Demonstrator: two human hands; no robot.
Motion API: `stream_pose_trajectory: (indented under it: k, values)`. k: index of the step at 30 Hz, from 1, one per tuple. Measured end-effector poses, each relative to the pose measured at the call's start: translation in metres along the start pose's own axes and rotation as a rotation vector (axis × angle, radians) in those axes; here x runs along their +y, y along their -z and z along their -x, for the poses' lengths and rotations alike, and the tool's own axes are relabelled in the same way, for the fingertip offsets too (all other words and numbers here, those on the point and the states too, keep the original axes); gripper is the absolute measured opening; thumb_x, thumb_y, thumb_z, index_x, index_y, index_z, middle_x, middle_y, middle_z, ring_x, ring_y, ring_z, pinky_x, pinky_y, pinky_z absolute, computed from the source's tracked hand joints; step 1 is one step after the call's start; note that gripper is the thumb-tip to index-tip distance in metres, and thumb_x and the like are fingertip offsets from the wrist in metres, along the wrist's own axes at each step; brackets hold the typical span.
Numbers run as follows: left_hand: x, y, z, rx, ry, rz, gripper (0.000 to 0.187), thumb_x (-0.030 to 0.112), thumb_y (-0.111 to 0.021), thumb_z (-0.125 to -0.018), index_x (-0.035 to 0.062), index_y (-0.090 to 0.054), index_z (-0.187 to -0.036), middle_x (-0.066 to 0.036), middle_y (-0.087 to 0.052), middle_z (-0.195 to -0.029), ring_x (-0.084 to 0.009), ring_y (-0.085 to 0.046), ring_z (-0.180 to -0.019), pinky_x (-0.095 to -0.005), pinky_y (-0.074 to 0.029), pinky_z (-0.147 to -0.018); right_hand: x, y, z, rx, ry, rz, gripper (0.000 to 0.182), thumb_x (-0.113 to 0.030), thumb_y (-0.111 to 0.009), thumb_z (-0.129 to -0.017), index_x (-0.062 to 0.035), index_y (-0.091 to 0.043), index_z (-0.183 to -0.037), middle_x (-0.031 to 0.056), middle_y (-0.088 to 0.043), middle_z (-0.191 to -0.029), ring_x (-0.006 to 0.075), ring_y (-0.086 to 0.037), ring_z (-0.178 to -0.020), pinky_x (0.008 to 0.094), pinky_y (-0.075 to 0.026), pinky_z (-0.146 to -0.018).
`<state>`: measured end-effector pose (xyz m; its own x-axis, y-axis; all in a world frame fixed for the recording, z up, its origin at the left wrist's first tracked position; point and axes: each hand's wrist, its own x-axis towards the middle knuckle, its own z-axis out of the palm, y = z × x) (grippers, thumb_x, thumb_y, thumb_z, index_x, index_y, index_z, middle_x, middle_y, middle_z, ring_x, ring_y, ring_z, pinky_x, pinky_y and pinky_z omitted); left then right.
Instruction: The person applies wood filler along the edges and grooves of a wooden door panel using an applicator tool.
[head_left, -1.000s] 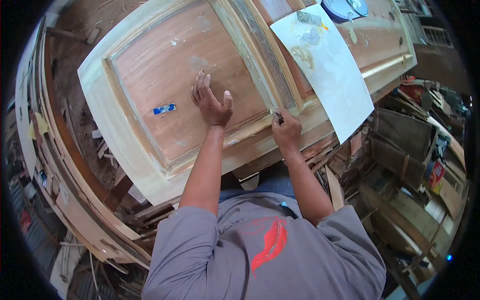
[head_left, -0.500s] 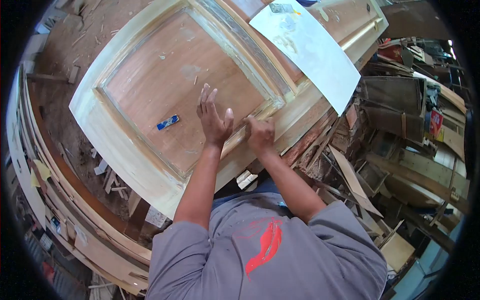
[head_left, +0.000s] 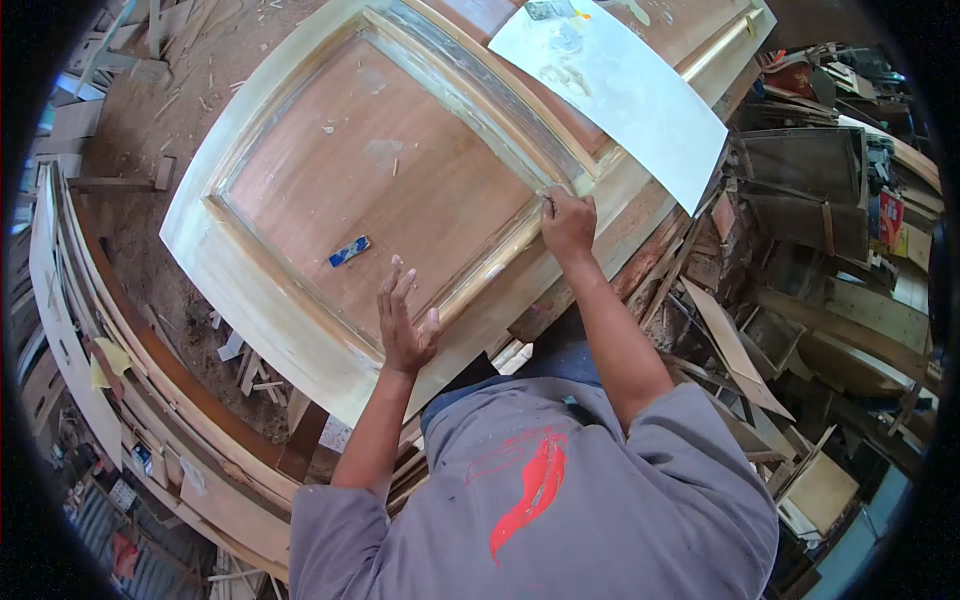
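Observation:
A large wooden panel door lies flat before me, with a reddish centre panel inside pale filler-smeared moulding. My left hand rests flat on the panel near its lower moulding, fingers spread, holding nothing. My right hand is closed around a small dark tool, mostly hidden in the fist, pressed against the moulding at the panel's right corner. A small blue scrap lies on the panel to the left of my left hand.
A white sheet smeared with filler lies across the door at the upper right. Stacked curved wooden frames stand at the left. Offcuts, boards and boxes crowd the floor at the right. Wood chips litter the ground.
My left hand has slid down the panel toward the lower moulding. My right hand has moved up and right along the moulding to the corner. The view has shifted slightly.

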<state>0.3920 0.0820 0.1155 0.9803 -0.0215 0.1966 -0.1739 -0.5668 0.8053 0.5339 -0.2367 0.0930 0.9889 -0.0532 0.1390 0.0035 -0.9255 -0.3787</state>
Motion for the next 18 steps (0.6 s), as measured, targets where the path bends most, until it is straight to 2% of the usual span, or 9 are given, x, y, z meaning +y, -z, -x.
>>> stream_pose_trajectory:
  k: [6,10,13,14,18]
  values:
    - [0.004,0.011,0.009,0.033,0.05,0.014,0.068,0.018,-0.065,-0.091,0.0034,-0.051,-0.156,-0.03,-0.043,-0.171,-0.0468,-0.044,-0.157,-0.0565,-0.037,-0.129,-0.022,-0.017,0.033,0.041,0.087,-0.076,0.016,-0.011,-0.079,-0.091,-0.0155,-0.082,-0.107,0.0109,-0.076,-0.081,0.0326,-0.073,-0.077,0.0464,-0.05,-0.085]
    - [0.004,0.013,0.007,0.066,0.055,0.012,0.068,0.015,-0.065,-0.091,0.0016,-0.051,-0.156,-0.031,-0.043,-0.17,-0.0475,-0.042,-0.159,-0.0567,-0.035,-0.131,-0.059,-0.024,0.066,-0.059,0.047,-0.063,0.022,-0.009,-0.081,-0.086,-0.018,-0.082,-0.106,0.0114,-0.072,-0.072,0.0313,-0.071,-0.07,0.046,-0.049,-0.084]
    - [0.005,0.014,0.005,0.066,0.04,0.024,0.064,0.02,-0.064,-0.095,0.0017,-0.051,-0.156,-0.03,-0.041,-0.172,-0.047,-0.04,-0.16,-0.0567,-0.032,-0.132,-0.083,-0.031,0.089,-0.068,0.082,-0.071,0.021,-0.009,-0.082,-0.084,-0.0155,-0.08,-0.104,0.0101,-0.076,-0.075,0.0309,-0.076,-0.073,0.0463,-0.051,-0.087]
    - [0.006,0.015,0.004,0.063,0.034,0.032,0.063,0.022,-0.064,-0.098,0.002,-0.05,-0.156,-0.03,-0.04,-0.172,-0.0466,-0.039,-0.161,-0.0567,-0.03,-0.132,-0.092,-0.032,0.096,-0.025,0.108,-0.126,0.018,-0.008,-0.078,-0.087,-0.0149,-0.081,-0.103,0.0101,-0.073,-0.072,0.0308,-0.071,-0.068,0.0449,-0.05,-0.082]
    - [0.01,0.017,0.003,0.05,0.02,0.013,0.062,0.024,-0.064,-0.099,0.0019,-0.051,-0.156,-0.03,-0.041,-0.172,-0.0463,-0.04,-0.159,-0.0567,-0.032,-0.131,-0.108,-0.047,0.128,-0.036,0.189,-0.17,0.012,-0.008,-0.074,-0.091,-0.0143,-0.082,-0.098,0.0117,-0.073,-0.072,0.0294,-0.072,-0.067,0.0446,-0.05,-0.081]
